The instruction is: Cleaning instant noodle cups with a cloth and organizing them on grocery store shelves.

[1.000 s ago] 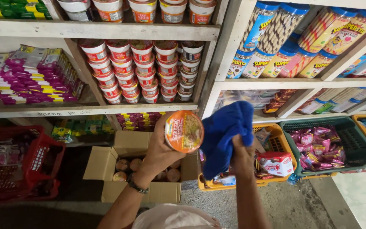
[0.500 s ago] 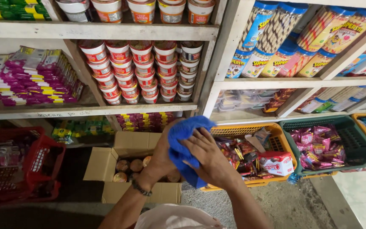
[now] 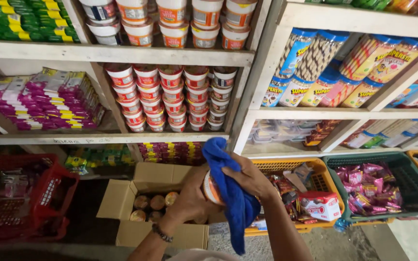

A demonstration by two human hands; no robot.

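Shop shelves behind; cloth-draped orange-white noodle cup (image 3: 212, 189).

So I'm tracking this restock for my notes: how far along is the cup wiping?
Done, by the look of it: rows of stacked cups fill the middle shelf. In hand: the left hand holds one noodle cup while the right hand presses a blue cloth over it. Left: several cups sit in the open cardboard box on the floor.
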